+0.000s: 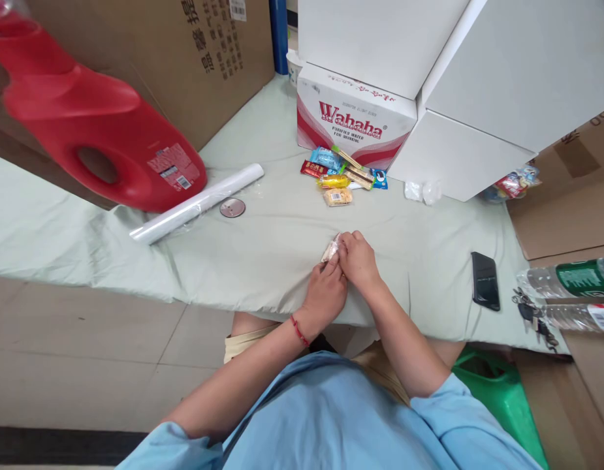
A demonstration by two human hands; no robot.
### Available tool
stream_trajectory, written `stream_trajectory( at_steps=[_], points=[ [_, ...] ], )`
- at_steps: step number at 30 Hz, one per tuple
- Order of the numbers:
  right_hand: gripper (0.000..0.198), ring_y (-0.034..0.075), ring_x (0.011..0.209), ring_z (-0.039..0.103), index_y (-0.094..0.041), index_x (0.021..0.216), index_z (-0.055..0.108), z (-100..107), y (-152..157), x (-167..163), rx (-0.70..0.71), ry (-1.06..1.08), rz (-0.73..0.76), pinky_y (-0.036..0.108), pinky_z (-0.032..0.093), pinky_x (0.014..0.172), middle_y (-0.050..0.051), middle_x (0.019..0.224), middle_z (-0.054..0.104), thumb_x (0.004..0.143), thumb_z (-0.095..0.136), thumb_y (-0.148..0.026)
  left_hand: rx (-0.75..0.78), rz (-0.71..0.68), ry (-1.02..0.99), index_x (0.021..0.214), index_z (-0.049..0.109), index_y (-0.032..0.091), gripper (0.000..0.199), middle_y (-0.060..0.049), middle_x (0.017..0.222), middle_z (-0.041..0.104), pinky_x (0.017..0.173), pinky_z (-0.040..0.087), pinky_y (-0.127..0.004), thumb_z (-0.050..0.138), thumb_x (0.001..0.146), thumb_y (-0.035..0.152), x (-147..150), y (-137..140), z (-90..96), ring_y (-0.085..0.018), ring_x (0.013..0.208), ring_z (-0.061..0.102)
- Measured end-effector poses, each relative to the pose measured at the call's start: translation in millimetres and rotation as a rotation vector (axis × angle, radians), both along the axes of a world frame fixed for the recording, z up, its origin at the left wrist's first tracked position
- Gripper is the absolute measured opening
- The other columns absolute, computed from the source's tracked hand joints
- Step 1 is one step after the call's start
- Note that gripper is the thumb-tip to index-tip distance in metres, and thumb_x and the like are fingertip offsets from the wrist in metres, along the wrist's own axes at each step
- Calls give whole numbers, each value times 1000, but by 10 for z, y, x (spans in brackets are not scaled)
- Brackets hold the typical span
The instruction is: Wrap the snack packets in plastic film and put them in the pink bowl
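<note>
Near the table's front edge, both hands are closed on a small snack packet (332, 247) with a clear, shiny wrapper and something pale inside. My left hand (325, 292), a red cord at its wrist, grips the lower side. The fingers of my right hand (359, 260) pinch the right side. Fingers hide much of the packet, so I cannot tell whether it is torn. Beyond the hands lies a pile of wrapped snacks: a beige packet (337, 197), a yellow one (333, 181), a red one (313, 168) and a blue one (325, 156).
Behind the snacks stands a Wahaha water carton (353, 121) under white boxes. Crumpled clear wrappers (423, 191) lie to its right. On the left are a red jug (100, 130), a white roll (198, 203) and a round disc (232, 207). A phone (485, 281), keys (534, 316) and bottles (571, 279) occupy the right.
</note>
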State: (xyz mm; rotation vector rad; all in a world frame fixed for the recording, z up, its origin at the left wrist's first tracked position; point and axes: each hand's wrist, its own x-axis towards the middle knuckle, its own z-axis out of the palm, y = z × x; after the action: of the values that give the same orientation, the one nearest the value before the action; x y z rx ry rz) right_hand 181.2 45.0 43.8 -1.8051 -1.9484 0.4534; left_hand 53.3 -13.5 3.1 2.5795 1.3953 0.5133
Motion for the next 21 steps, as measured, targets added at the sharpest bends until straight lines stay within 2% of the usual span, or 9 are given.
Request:
stream_trajectory(
  at_steps=[2, 5, 7, 9, 11, 14, 17, 19, 21],
  points=[
    [23, 25, 85, 59, -21, 100, 67, -45, 57, -118, -63, -78, 16, 38, 49, 86, 12, 104, 61, 103, 44, -18, -20, 2, -44, 145, 61, 12, 49, -20, 158, 57, 117, 45, -51, 51, 98, 16, -59, -34, 53, -32, 154, 45],
    [27, 29, 95, 60, -15, 116, 67, -99, -26, -195, -32, -170, 43, 44, 49, 94, 16, 111, 60, 108, 43, -23, -21, 2, -106, 147, 58, 11, 53, -21, 164, 49, 126, 37, -59, 55, 94, 15, -229, -158, 121, -35, 159, 37],
    [35, 33, 104, 58, -11, 129, 63, -130, -134, -234, 37, -235, 48, 48, 49, 97, 18, 115, 60, 108, 52, -36, -4, -3, -152, 137, 63, 8, 45, -22, 157, 57, 125, 40, -60, 54, 94, 14, -374, -259, 121, -37, 156, 40],
    [56, 36, 109, 56, -8, 138, 57, -155, -223, -285, 86, -294, 47, 50, 50, 97, 20, 119, 59, 101, 66, -47, 8, -2, -212, 124, 70, 8, 33, -20, 140, 68, 120, 48, -56, 52, 97, 14, -516, -339, 82, -36, 147, 50],
    [68, 37, 109, 55, -7, 141, 55, -166, -261, -329, 95, -333, 33, 50, 51, 97, 21, 120, 60, 93, 77, -49, 3, 17, -274, 114, 73, 12, 28, -16, 128, 74, 114, 54, -53, 50, 98, 13, -632, -384, 33, -33, 138, 58],
    [52, 35, 109, 57, -11, 134, 61, -130, -247, -304, 75, -311, -30, 49, 52, 97, 19, 119, 62, 91, 79, -35, -47, 51, -396, 108, 74, 18, 26, -12, 123, 75, 109, 57, -50, 50, 99, 13, -730, -400, 14, -30, 133, 62],
    [30, 33, 110, 59, -15, 123, 66, -31, -245, -113, 94, -79, -99, 49, 53, 98, 17, 117, 65, 95, 67, -27, -184, 89, -595, 106, 75, 21, 23, -11, 119, 76, 108, 56, -49, 52, 102, 20, -746, -396, 87, -28, 128, 64],
    [30, 30, 109, 63, -18, 122, 67, 37, -286, 60, 84, 250, -131, 48, 54, 99, 14, 116, 69, 99, 62, -35, -353, 161, -769, 109, 74, 22, 22, -10, 117, 76, 107, 55, -48, 54, 104, 30, -719, -382, 163, -26, 121, 67],
    [36, 26, 104, 67, -21, 124, 68, 76, -359, 205, -6, 648, -151, 44, 56, 98, 10, 116, 73, 98, 63, -46, -586, 274, -990, 114, 72, 22, 28, -11, 121, 73, 102, 58, -46, 58, 103, 44, -664, -347, 237, -26, 117, 68]
  ],
)
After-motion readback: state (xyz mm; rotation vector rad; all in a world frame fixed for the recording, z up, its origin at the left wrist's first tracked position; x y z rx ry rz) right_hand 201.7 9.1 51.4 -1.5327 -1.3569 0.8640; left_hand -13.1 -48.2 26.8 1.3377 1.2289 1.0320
